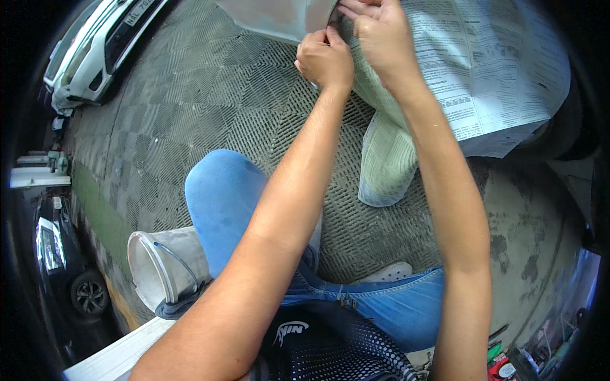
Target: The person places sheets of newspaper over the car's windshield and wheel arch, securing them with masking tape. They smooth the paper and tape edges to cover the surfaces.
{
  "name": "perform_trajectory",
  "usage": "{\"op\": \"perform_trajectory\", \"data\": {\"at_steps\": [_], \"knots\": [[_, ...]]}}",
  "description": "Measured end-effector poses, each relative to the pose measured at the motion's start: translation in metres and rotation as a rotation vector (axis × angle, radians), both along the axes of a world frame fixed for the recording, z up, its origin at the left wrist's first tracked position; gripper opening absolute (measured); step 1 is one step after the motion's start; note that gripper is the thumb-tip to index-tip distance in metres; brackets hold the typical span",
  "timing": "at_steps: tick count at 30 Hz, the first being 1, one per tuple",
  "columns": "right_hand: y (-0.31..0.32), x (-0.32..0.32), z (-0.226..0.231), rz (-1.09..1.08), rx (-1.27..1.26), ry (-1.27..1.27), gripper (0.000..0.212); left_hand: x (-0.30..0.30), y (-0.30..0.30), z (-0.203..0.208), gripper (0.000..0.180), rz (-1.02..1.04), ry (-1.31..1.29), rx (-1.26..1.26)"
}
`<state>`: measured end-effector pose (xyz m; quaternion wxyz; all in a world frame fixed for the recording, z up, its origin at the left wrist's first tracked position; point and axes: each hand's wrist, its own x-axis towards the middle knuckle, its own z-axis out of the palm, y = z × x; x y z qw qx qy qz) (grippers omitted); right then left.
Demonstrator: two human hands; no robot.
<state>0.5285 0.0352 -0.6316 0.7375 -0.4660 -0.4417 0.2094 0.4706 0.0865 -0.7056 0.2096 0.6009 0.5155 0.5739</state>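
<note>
My left hand [325, 60] is closed in a pinch at the lower edge of a smooth pale grey panel [279, 18], which looks like a vehicle body part. What lies between its fingers is too small to make out. Just right of it and a little farther away, my right hand [380, 38] has its fingers drawn together at the same edge. The frame's top cuts off part of that hand, and its grip cannot be named. Printed paper sheets [483, 76] cover the area right of my right hand. A greenish-lit paper flap [389, 162] hangs down between my forearms.
A white bucket [145, 267] with a dark cloth [178, 309] on its rim lies tilted by my left knee. Textured floor tiles [222, 101] spread below. A white car [89, 70] and a dark car [70, 273] stand at left. Small items [502, 367] lie lower right.
</note>
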Motion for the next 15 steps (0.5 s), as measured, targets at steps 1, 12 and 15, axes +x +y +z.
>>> {"op": "perform_trajectory", "data": {"at_steps": [1, 12, 15], "knots": [[0.001, -0.005, 0.0, -0.011, 0.065, 0.043, 0.019, 0.0, 0.001, -0.001, 0.023, -0.015, -0.024, -0.006], [-0.009, -0.017, -0.022, -0.065, -0.146, -0.055, 0.028, 0.006, 0.007, -0.011, 0.025, -0.006, -0.081, -0.066], [-0.007, -0.008, -0.016, 0.053, -0.052, -0.078, 0.038, 0.005, -0.003, -0.022, 0.026, 0.126, 0.112, 0.065]]}}
